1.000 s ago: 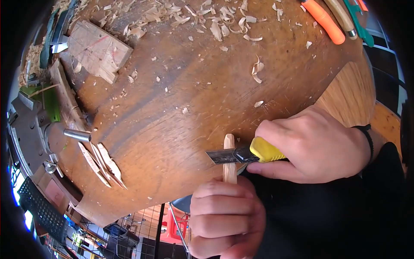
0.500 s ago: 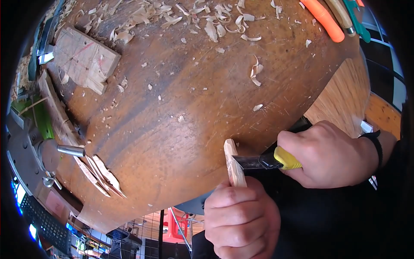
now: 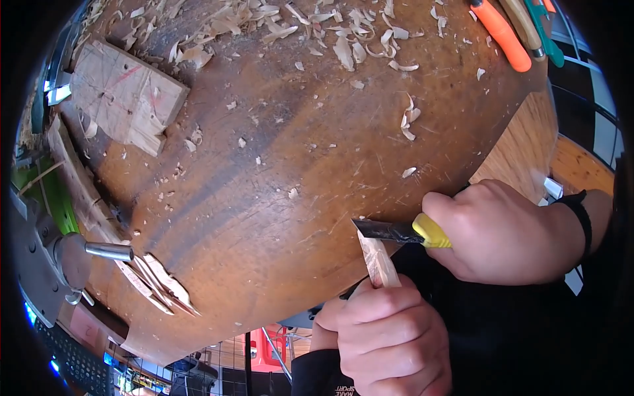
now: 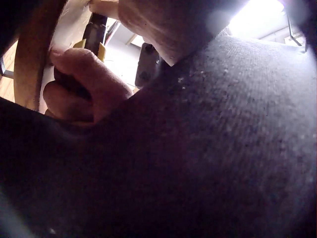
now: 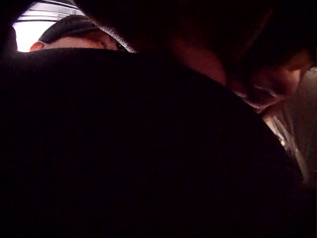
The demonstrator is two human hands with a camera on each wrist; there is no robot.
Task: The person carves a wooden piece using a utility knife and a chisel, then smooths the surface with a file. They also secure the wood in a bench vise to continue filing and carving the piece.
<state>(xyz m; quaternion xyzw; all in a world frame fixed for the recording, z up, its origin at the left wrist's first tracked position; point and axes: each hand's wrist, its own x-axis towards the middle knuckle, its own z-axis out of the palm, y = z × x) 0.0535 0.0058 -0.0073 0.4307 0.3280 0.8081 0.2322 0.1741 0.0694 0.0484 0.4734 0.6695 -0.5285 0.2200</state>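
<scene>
1. Most left, at 9 to 10 o'clock in the head view, a rough slat (image 3: 84, 185) lies on the counter (image 3: 370, 158).
2. Beside it, at 10 o'clock, there is a flat board (image 3: 129, 96) with red marks.
3. At 8 o'clock, some thin strips (image 3: 162, 280) lie together in a bunch.
4. Around 12 o'clock, many curled shavings (image 3: 343, 54) are scattered.
5. Between 4 and 5 o'clock is the stick (image 3: 378, 261), tilted, its bare end toward 11 o'clock.
6. The left hand (image 3: 396, 336), at 5 o'clock, is closed firmly around the lower part of this stick.
7. The knife (image 3: 432, 231) is near 4 o'clock; its blade crosses the stick's upper end, pointing toward 9 o'clock.
8. The right hand (image 3: 505, 231), a little after 3 o'clock, has its fingers curled around the yellow handle of the knife.
9. Between 1 and 2 o'clock lies an orange handle (image 3: 505, 39).
</scene>
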